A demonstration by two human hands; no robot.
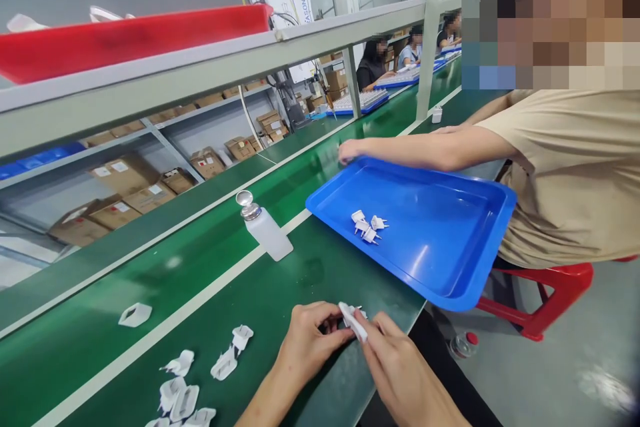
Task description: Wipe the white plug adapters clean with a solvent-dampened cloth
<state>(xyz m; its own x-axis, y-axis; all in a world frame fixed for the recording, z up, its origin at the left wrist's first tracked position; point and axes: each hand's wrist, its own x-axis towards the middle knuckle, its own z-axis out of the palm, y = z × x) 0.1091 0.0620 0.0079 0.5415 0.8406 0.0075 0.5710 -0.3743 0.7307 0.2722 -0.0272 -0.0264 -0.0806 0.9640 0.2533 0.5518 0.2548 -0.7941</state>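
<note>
From where I stand, the blue tray (pixel 430 240) looks the biggest worry: its near right corner juts past the edge of the table (pixel 200 320), so a knock from the seated co-worker (pixel 575 173) at its right could tip it. That person's forearm crosses the tray's far rim, and a careless sweep there might scatter what's inside. The pump bottle (pixel 267 230), just left of the tray, might topple if an elbow caught it.

On the near side of the tray, the left hand (pixel 310 340) and right hand (pixel 400 360) both pinch one white plug part (pixel 353 321) between thumb and fingers, close to the table's edge; a slip of the fingertips could send it to the floor.

As for the surroundings, shelving with cardboard boxes (pixel 117 180) stands well beyond the tray, to the left. A pale rail (pixel 320 33) passes above and behind the tray, with a red bin (pixel 135 40) on it. A red stool (pixel 555 287) sits to the tray's right. Loose white plug pieces (pixel 184 403) lie left of the tray, toward me, and a few small plugs (pixel 370 235) are clustered inside it.
</note>
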